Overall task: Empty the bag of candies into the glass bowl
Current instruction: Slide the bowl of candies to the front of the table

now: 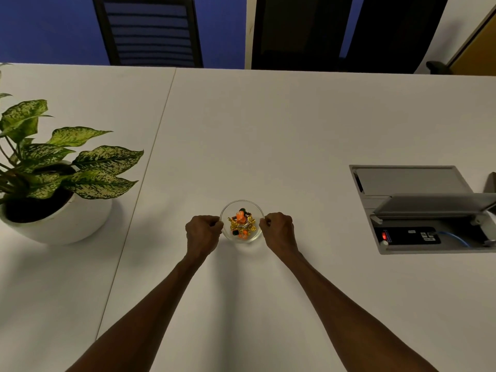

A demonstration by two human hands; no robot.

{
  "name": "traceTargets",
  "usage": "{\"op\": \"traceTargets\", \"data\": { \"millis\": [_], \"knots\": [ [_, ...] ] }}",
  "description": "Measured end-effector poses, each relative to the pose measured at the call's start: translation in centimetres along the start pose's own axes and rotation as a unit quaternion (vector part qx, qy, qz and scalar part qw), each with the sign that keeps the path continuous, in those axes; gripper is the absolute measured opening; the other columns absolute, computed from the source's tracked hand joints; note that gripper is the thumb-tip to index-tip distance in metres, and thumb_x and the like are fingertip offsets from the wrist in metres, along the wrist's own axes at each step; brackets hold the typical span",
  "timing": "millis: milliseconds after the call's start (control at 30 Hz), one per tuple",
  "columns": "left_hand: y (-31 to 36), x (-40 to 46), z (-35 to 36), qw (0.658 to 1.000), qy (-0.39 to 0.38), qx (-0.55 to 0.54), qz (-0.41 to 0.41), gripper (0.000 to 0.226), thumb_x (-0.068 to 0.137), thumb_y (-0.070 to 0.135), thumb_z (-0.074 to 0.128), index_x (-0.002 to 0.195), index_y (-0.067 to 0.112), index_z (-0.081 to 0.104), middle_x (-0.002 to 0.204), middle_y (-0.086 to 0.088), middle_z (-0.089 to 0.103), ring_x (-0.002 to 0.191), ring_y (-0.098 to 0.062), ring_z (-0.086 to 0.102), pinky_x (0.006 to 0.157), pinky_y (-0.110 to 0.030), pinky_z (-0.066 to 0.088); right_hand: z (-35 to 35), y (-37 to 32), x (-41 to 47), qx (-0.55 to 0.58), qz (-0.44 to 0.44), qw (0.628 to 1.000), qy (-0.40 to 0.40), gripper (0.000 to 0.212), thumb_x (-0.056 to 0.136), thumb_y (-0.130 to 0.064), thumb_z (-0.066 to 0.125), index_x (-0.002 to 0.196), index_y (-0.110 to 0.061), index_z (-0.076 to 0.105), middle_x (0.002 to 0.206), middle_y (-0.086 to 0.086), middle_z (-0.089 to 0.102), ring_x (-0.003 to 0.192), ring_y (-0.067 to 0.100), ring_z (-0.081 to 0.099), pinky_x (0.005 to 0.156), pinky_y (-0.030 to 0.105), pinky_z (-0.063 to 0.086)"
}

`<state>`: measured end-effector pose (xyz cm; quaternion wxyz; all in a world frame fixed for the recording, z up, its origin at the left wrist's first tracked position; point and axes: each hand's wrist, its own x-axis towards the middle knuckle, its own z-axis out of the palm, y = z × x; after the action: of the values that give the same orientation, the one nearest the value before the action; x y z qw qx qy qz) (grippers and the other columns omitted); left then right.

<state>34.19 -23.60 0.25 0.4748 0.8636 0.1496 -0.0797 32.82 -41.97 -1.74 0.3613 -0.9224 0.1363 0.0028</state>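
Both bare forearms reach forward from the bottom edge and converge toward the middle. The left hand point(203, 232) is curled with knuckles up, its fingertips pinched at the left rim of the glass bowl point(253, 237). The right hand point(277, 230) mirrors it, fingers curled and pinching the bowl's right rim.

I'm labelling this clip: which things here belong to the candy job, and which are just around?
Job: clear glass bowl; wrapped gold and orange candies inside it; left hand and right hand at its rim.

Around: green leafy plant in white pot; grey open desk power box; white table.
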Motion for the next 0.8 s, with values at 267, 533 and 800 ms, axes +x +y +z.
{"op": "traceTargets", "data": {
  "millis": [267,533,800],
  "knots": [
    [-0.12,0.54,0.36,1.000,0.002,0.004,0.006,0.015,0.083,0.008,0.063,0.082,0.006,0.078,0.068,-0.012,0.073,0.066,-0.027,0.069,0.065,-0.026,0.050,0.36,0.21,0.65,-0.005,-0.004,1.000,-0.003,0.039,0.091,-0.010,0.058,0.055,-0.003,0.046,0.043,-0.004,0.036,0.041,0.009,0.036,0.044,0.023,0.028],
    [-0.09,0.65,0.65,1.000,0.008,-0.009,0.022,0.015,0.085,0.009,0.063,0.083,0.003,0.077,0.069,-0.014,0.073,0.068,-0.031,0.069,0.073,-0.033,0.053,0.74,0.62,1.01,0.007,0.017,1.000,-0.007,0.035,0.093,-0.015,0.057,0.065,0.006,0.060,0.060,0.019,0.066,0.058,0.029,0.065,0.058,0.042,0.057],
    [-0.48,0.68,0.85,0.999,0.007,-0.050,0.008,0.017,0.088,0.009,0.065,0.100,0.004,0.076,0.084,-0.014,0.076,0.070,-0.023,0.068,0.080,-0.030,0.053,0.57,0.33,0.89,0.031,0.028,0.999,-0.019,0.033,0.093,-0.017,0.061,0.070,0.006,0.061,0.067,0.019,0.066,0.062,0.032,0.066,0.061,0.046,0.058]
  ]
}}
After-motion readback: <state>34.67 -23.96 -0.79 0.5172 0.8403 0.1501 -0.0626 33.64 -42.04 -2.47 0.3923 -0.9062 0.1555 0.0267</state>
